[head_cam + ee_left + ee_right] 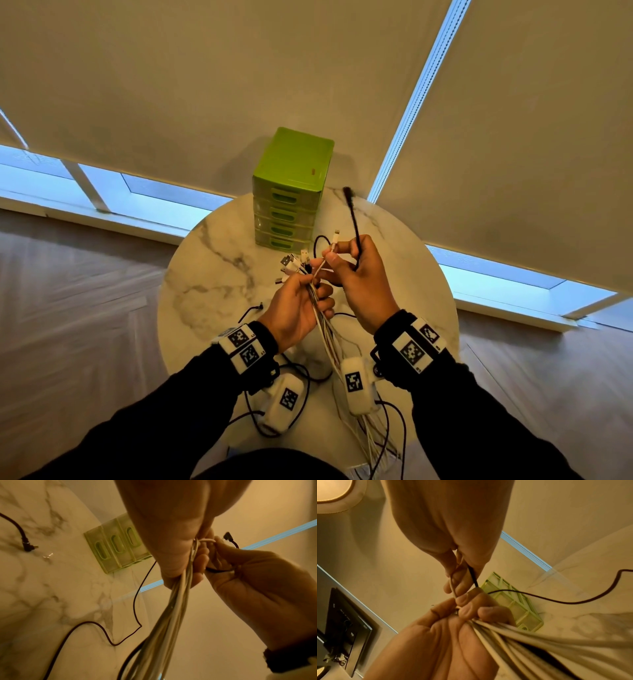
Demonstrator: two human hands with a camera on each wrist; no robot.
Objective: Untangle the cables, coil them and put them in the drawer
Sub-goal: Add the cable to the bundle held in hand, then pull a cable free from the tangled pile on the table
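At the centre of the head view, above a round marble counter (212, 253), the left hand (298, 308) is clenched around a bundle of mostly white cables (325, 329), plug ends fanning upward toward the green drawer unit (291, 185) at the counter's far edge. The right hand (359, 274), just beside it to the right, pinches a white cable end (334, 241) and grips a black cable (354, 219) that stands nearly upright, its plug toward the top of the frame. The bundle's long axis runs down toward the bottom edge, its tails trailing off the counter. The drawers look shut. Separating the strands likely means drawing them up, away from the left fist.
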